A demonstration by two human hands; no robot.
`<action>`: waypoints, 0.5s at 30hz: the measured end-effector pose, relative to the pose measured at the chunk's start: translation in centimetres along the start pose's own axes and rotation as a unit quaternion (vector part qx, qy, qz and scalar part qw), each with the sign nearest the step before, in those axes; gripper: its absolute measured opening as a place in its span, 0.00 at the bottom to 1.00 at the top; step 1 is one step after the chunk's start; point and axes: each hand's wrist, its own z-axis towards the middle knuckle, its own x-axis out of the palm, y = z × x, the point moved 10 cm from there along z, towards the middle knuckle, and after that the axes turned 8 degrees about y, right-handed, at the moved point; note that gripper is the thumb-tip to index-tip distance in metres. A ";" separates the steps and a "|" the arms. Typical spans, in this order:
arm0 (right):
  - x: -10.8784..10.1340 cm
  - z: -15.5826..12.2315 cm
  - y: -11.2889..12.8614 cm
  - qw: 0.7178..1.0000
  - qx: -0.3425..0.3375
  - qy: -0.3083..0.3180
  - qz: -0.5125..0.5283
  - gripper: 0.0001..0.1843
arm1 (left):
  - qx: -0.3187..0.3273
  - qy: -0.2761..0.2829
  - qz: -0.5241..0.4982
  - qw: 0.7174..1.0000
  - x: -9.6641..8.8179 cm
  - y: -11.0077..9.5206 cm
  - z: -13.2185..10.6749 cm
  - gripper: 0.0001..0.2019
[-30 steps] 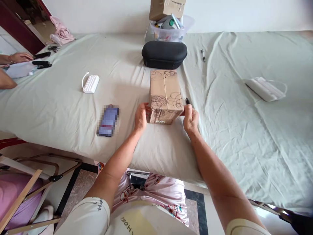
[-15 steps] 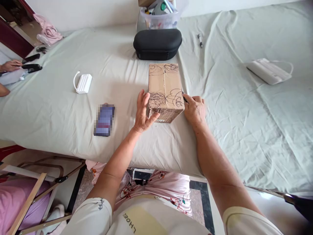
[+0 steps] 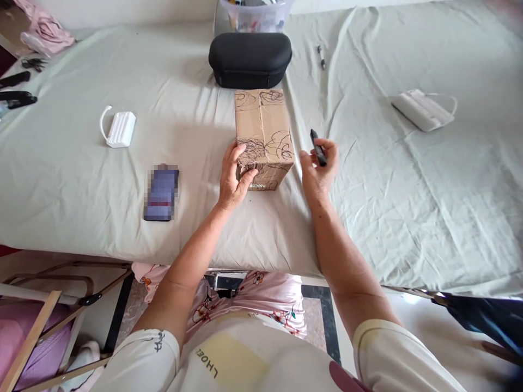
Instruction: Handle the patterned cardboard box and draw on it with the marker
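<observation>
A brown cardboard box (image 3: 265, 128) stands on the cloth-covered table in front of me, its top and near side scribbled with dark looping lines. My left hand (image 3: 235, 179) grips the box's near left corner, fingers along the left side and thumb on the near face. To the right of the box, apart from it, my right hand (image 3: 321, 171) is turned partly palm up. Its fingers are closed on a black marker (image 3: 318, 148), whose dark end points up and away from me.
Behind the box lies a black zip case (image 3: 250, 60), with a clear plastic tub (image 3: 257, 19) beyond it. A phone (image 3: 161, 193) and a white power bank (image 3: 121, 129) lie left. Another white device (image 3: 425, 110) and a pen (image 3: 321, 57) lie right. A folding chair (image 3: 44, 326) stands lower left.
My right hand has come away from the box's right side and turned over, bringing the marker into view. My left hand stays on the box. The whole view has shifted slightly.
</observation>
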 end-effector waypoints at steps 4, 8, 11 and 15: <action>-4.1 -2.2 5.1 0.983 -0.076 -0.168 0.006 0.22 | -0.008 0.008 0.000 1.000 0.2 0.2 0.2 0.32; -2.8 -4.8 10.4 0.964 -0.237 -0.105 -0.052 0.31 | -0.005 0.028 0.000 1.000 0.2 0.3 0.1 0.38; 0.6 -7.2 13.1 0.933 -0.343 0.024 -0.105 0.30 | -0.013 0.037 -0.006 0.999 0.0 0.2 0.0 0.45; 1.8 -9.1 15.1 0.894 -0.434 0.062 -0.088 0.11 | -0.047 0.036 -0.017 0.998 0.0 0.7 -0.1 0.49</action>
